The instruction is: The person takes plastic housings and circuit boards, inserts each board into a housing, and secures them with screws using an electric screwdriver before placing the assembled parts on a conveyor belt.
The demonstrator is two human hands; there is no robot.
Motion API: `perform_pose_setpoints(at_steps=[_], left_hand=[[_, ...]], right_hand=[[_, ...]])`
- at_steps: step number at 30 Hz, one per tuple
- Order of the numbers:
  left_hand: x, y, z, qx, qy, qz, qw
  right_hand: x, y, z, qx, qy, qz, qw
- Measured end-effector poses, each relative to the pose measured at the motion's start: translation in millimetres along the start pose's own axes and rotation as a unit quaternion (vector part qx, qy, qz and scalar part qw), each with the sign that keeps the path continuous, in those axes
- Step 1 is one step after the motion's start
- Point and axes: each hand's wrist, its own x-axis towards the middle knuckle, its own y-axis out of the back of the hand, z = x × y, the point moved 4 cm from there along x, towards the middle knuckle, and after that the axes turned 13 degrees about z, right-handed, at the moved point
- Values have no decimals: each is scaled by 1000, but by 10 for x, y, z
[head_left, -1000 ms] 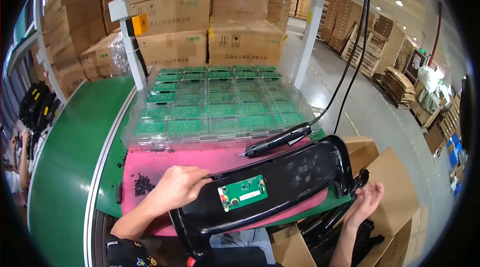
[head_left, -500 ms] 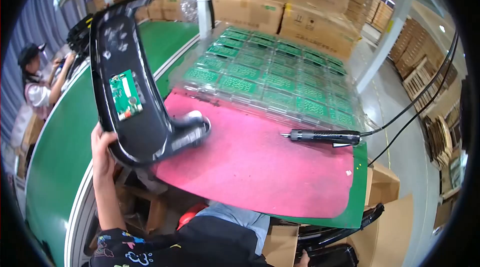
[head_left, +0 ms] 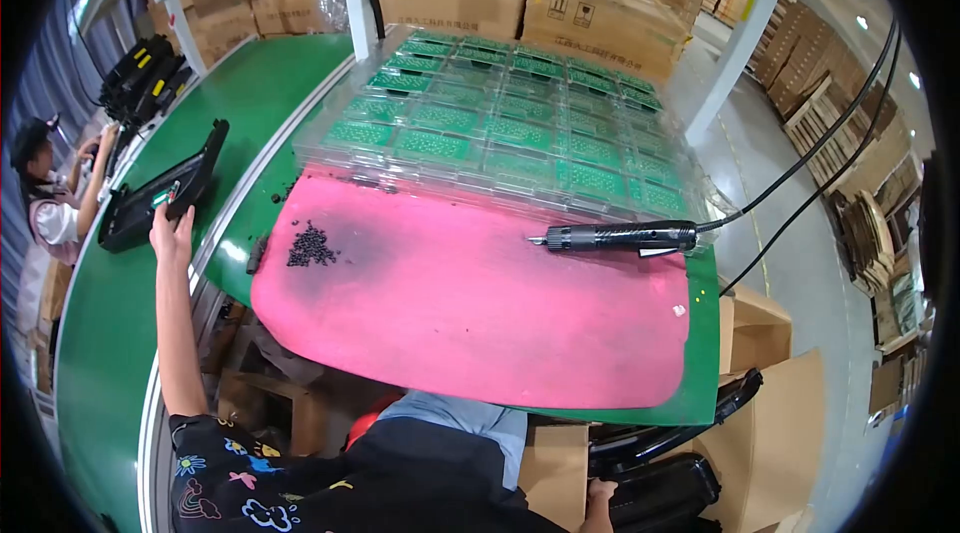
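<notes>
Black housing (head_left: 132, 213) touches fingertips of my left hand (head_left: 172, 233), fingers partly extended; can't tell if pinching. It lies beyond them on green conveyor (head_left: 105, 363), long axis slanting away rightward. Right hand (head_left: 601, 489), grip unclear, sits farther off, beside boxed black parts (head_left: 665, 491).

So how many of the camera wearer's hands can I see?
2: the left hand at the black shell on the green belt, the right hand by the black parts in the cardboard box.
</notes>
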Motion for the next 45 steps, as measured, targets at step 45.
perform_pose_setpoints(at_steps=[45], left_hand=[[-3789, -1513, -1036, 399, -475, -658, 428]], right_hand=[[-5340, 2824, -4918, 145, 891, -86, 422]])
